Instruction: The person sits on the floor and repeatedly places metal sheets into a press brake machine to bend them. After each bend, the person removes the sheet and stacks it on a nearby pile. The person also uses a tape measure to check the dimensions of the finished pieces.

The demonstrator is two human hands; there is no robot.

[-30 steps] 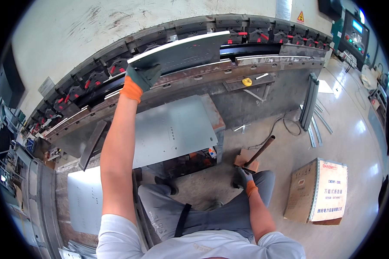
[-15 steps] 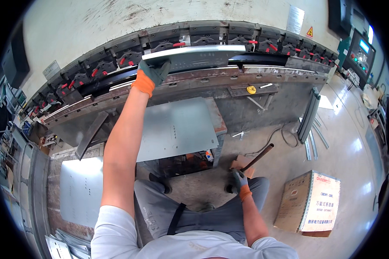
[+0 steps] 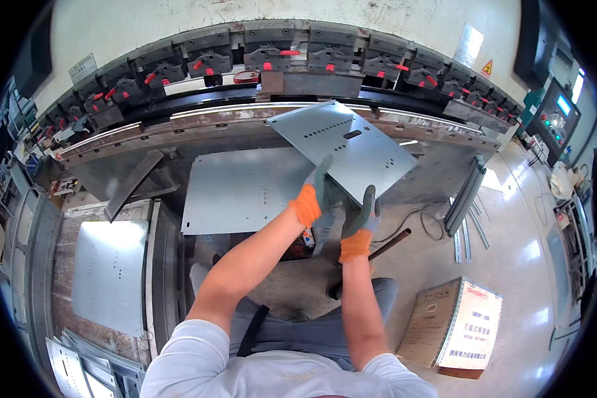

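Observation:
I hold a grey perforated metal sheet (image 3: pixel 343 146) tilted in front of the press brake (image 3: pixel 265 86). My left hand (image 3: pixel 314 197), in a grey and orange glove, grips the sheet's near edge. On the same edge, slightly to the right, my right hand (image 3: pixel 361 221) grips it in a matching glove. The sheet's far corner reaches toward the machine's long die bar (image 3: pixel 245 113).
A larger flat metal sheet (image 3: pixel 245 189) lies on the support below the bar. Another sheet (image 3: pixel 109 275) rests on a stack at the left. A cardboard box (image 3: pixel 459 325) stands on the floor at the right, with metal strips (image 3: pixel 465 199) and a control panel (image 3: pixel 556 119) beyond.
My left hand has come down from the bar with the sheet toward me. The right hand rose from my knee and took hold of the sheet's edge.

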